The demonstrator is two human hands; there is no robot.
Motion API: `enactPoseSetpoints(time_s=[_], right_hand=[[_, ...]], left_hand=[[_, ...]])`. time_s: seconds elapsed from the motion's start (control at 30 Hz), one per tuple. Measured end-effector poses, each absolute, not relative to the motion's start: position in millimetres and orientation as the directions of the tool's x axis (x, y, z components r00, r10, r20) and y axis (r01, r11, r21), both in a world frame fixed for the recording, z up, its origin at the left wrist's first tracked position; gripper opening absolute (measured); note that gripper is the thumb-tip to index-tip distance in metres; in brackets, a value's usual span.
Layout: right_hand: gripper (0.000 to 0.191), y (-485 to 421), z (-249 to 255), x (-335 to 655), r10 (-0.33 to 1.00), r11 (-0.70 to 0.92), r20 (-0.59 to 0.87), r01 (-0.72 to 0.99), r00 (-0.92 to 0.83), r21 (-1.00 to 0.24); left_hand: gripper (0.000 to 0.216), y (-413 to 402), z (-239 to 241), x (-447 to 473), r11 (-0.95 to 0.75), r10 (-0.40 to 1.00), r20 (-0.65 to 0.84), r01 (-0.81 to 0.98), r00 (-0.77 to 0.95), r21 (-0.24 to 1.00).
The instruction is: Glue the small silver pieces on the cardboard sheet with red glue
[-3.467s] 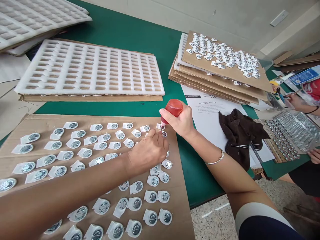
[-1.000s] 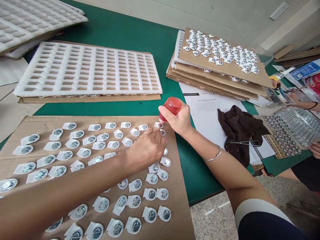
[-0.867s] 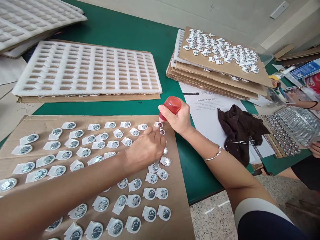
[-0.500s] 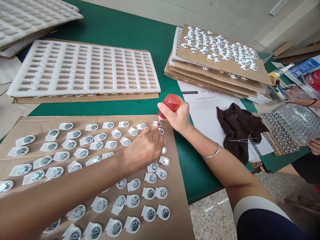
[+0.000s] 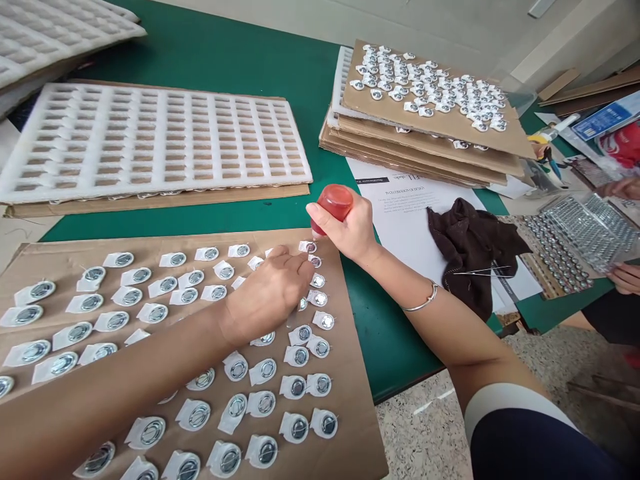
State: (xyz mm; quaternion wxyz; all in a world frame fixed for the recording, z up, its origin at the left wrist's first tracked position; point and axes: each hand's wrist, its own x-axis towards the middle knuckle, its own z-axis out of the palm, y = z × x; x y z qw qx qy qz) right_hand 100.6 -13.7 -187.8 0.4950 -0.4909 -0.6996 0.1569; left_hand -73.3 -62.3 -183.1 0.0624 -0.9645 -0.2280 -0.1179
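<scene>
A brown cardboard sheet (image 5: 75, 250) lies in front of me, covered with rows of small round metal pieces on white tabs (image 5: 150, 313). My right hand (image 5: 350, 230) grips a red squeeze bottle (image 5: 334, 201), tilted with its tip down on the top piece (image 5: 311, 247) of the right-hand column. My left hand (image 5: 270, 293) rests knuckles up on the sheet just left of that column, fingertips pressing on a piece near the bottle's tip. What lies under its fingers is hidden.
A white foam grid tray (image 5: 150, 140) on cardboard lies beyond the sheet. A stack of cardboard sheets (image 5: 425, 143) carries more pieces at the back right. A dark cloth (image 5: 470, 243) sits on printed paper. Another person's hand (image 5: 625, 277) holds clear plastic trays (image 5: 580, 233) at far right.
My left hand slid slightly left and up the sheet, uncovering pieces in the right column. The red bottle's tip stays at the top of that column. The view shifted a little.
</scene>
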Motion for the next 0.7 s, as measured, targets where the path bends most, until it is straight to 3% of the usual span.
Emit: enactPoseSetpoints(time_s=[0.17, 0.27, 0.7], right_hand=[[0.035, -14, -186, 102, 0.836, 0.48, 0.547, 0.552, -0.052, -0.682], [0.033, -15, -185, 102, 0.819, 0.502, 0.57, 0.558, -0.062, -0.66], [0.032, -15, -185, 101, 0.759, 0.591, 0.64, 0.538, -0.119, -0.601]], left_hand=[[0.023, -56, -177, -79, -0.853, 0.518, 0.229, 0.476, 0.824, 0.214], [0.022, -53, -176, -82, -0.832, 0.538, 0.254, 0.457, 0.804, 0.314], [0.021, -40, -165, -82, -0.796, 0.579, 0.294, 0.449, 0.761, 0.405]])
